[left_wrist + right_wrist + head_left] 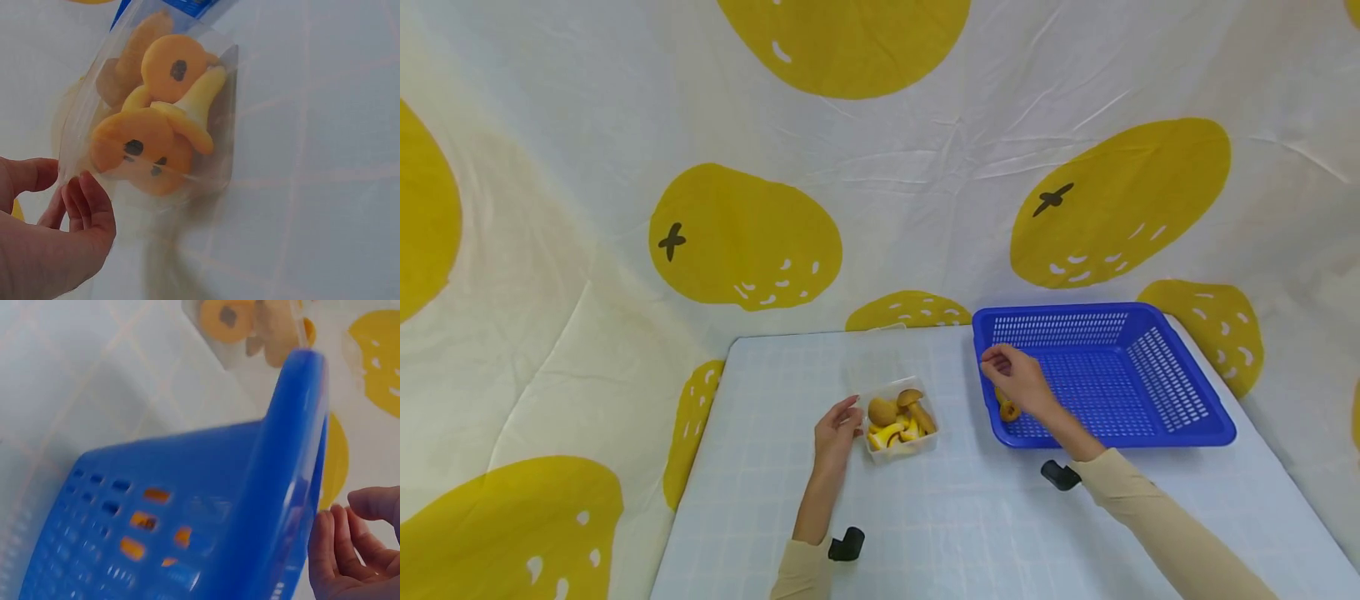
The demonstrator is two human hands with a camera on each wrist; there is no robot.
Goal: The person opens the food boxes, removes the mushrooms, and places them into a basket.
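Note:
A clear plastic box (901, 451) holds several toy mushrooms, some yellow and some brown-capped; one brown mushroom (917, 408) leans at its right side. My left hand (835, 433) is at the box's left wall, thumb and fingers pinching its edge in the left wrist view. Above the left rim of a blue basket (1105, 442) is my right hand (1017, 377), fingers loosely bent, nothing between thumb and fingertips. Just below that hand, orange-yellow toy mushrooms (1009, 412) lie in the basket's left end, partly hidden by the hand.
The box's transparent lid (877, 364) stands open behind it. Under everything is a pale checked tablecloth (760, 467). A white cloth printed with large yellow fruit (745, 233) hangs behind the table and along its sides.

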